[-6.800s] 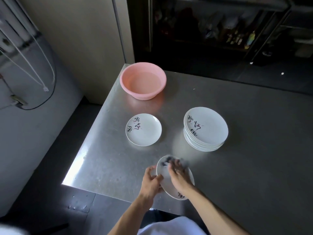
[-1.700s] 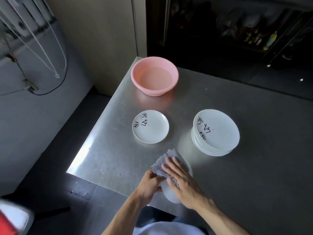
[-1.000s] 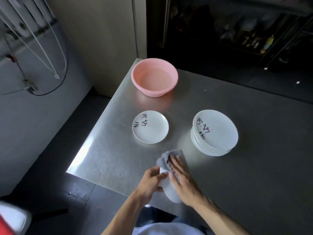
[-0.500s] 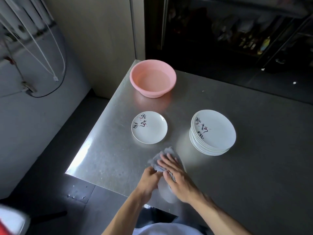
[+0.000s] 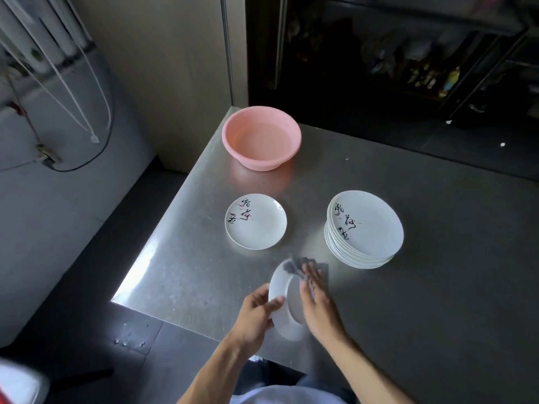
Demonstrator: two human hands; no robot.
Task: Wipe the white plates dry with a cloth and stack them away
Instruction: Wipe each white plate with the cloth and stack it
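Hard to see: motion blur smears the right hand's (image 5: 319,310) fingers, and the cloth (image 5: 294,265) is mostly under them.
Plate (image 5: 287,314): tilted on edge above the table's (image 5: 189,272) near side, between both hands.
Left hand (image 5: 256,314): thumb and fingers pinch the rim.
Right hand: straight fingers press the cloth to the plate's far face.
Change: the cloth covered the plate half a second ago; now the underside shows.

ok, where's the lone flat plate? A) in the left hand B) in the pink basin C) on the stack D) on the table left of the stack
D: the lone plate lies flat on the table, left of the stack; the left hand grips the tilted plate.
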